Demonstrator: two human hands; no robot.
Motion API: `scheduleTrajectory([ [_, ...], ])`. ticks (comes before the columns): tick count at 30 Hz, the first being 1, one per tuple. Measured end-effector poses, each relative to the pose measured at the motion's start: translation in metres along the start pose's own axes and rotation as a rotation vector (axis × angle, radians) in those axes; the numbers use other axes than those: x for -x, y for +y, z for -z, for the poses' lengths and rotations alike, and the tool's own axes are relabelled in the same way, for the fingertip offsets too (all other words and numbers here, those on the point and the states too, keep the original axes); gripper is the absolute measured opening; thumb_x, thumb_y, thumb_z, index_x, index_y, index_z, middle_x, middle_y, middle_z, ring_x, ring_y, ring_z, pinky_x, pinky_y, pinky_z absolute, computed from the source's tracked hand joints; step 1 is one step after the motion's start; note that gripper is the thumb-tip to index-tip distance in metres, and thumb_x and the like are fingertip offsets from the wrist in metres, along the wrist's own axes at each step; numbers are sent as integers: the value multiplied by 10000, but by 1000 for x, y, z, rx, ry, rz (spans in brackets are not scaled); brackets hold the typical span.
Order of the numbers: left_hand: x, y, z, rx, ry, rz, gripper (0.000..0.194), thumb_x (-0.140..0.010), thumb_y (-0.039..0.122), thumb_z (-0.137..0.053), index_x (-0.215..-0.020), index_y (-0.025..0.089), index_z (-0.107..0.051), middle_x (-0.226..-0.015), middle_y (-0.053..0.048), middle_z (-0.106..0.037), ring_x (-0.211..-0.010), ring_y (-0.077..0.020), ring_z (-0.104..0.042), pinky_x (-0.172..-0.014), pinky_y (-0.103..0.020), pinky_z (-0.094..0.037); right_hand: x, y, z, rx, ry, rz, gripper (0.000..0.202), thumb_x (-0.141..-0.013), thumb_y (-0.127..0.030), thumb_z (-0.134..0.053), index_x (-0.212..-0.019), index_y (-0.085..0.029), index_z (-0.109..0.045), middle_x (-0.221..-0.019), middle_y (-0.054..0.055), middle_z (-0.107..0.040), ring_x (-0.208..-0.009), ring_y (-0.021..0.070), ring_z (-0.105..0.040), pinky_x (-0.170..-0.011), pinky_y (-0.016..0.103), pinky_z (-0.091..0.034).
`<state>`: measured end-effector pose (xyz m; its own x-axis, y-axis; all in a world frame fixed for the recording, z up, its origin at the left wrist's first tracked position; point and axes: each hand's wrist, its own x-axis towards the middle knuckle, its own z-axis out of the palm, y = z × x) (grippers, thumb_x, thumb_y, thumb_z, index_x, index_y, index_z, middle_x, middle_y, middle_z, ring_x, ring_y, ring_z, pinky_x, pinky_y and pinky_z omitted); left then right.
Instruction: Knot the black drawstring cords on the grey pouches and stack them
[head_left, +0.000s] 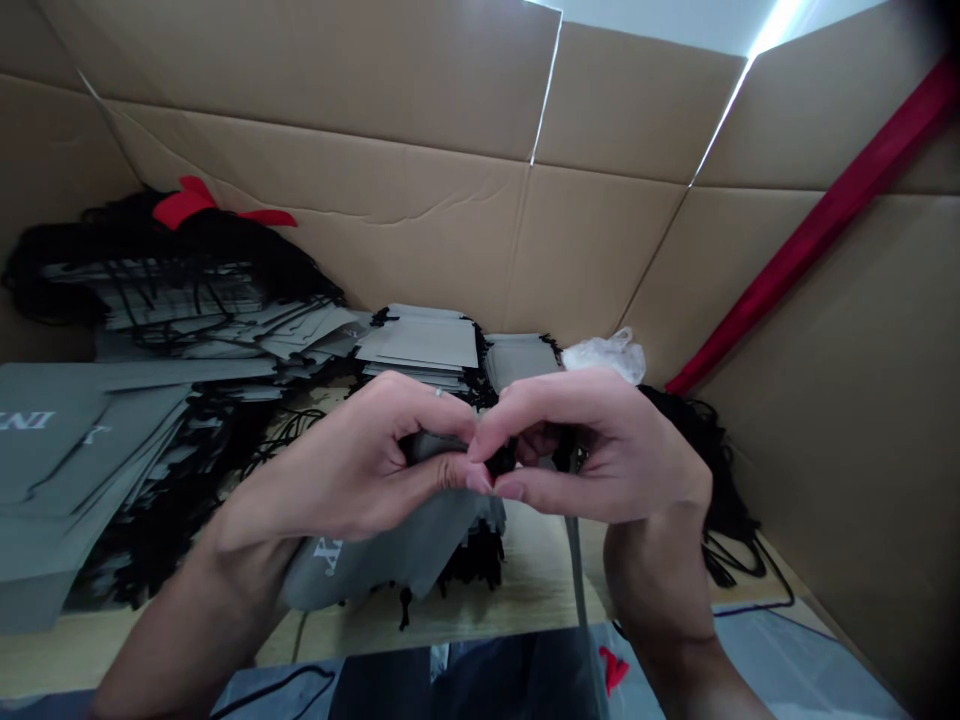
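Note:
My left hand (367, 455) pinches the upper end of a grey pouch (390, 550) with white lettering, which hangs below it over the table. Beside it, my right hand (600, 445) has its thumb and index finger pressed together at the same spot, on something small and black, partly hidden by the fingers. The fingertips of both hands meet in the middle of the view. A narrow grey strip (577, 570) hangs down from my right hand past the table's front edge. A black knotted cord end shows under the pouch.
Stacks of grey pouches (82, 450) with black cords lie at the left, more (420, 340) behind my hands. A clear plastic bag (607, 352) and black cords (705, 460) are at the right. Cardboard walls (420, 190) enclose the wooden table (540, 590); a red strip (810, 240) crosses the right one.

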<state>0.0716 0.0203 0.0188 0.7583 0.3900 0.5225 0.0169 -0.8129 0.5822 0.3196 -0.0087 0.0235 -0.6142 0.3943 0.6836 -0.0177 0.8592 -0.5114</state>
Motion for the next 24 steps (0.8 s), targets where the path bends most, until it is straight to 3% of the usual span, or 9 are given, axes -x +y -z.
scheduleTrajectory([
  [6,0,-1,-3,74,-33,-36,163,-1055,118,-729,-920,188,-789,-782,11,-777,-668,-120,-664,-633,-215,-519,0,0,-1,-18,13,-70,88,-951,-141,-914,-979,-119,-833,-767,-16,-762,-610,40,-626,-558,127,-511],
  [11,0,5,-3,89,-40,-78,249,-1060,98,-696,-829,185,-725,-747,12,-692,-661,-120,-612,-629,-234,-500,-1,6,-6,-145,97,-121,109,-892,-90,-917,-913,-144,-825,-674,-59,-712,-511,24,-554,-455,115,-419],
  [13,0,7,-1,51,3,-58,281,-1069,126,-696,-796,191,-682,-732,16,-668,-661,-126,-605,-629,-246,-495,-2,7,-6,-172,118,-121,140,-878,-55,-921,-940,-139,-828,-694,-50,-739,-506,24,-551,-453,116,-424],
  [17,1,11,-1,-15,92,8,336,-1068,182,-667,-749,204,-564,-701,27,-603,-620,-124,-538,-560,-257,-423,-2,2,-4,-157,189,-118,242,-902,-79,-948,-1111,-141,-843,-824,-2,-801,-622,72,-678,-548,155,-547],
  [21,1,13,-3,-13,56,9,311,-1101,172,-591,-792,197,-568,-681,57,-465,-596,-100,-415,-535,-247,-360,-2,-1,-4,-133,247,-106,237,-930,-120,-960,-1132,-164,-844,-898,9,-814,-708,94,-713,-579,173,-563],
  [24,0,13,-3,-21,22,-13,268,-1132,191,-580,-867,185,-622,-722,52,-511,-616,-96,-450,-551,-242,-375,-4,3,-6,-130,266,-61,207,-915,-169,-999,-1043,-169,-836,-884,-1,-797,-715,92,-699,-591,178,-553],
])
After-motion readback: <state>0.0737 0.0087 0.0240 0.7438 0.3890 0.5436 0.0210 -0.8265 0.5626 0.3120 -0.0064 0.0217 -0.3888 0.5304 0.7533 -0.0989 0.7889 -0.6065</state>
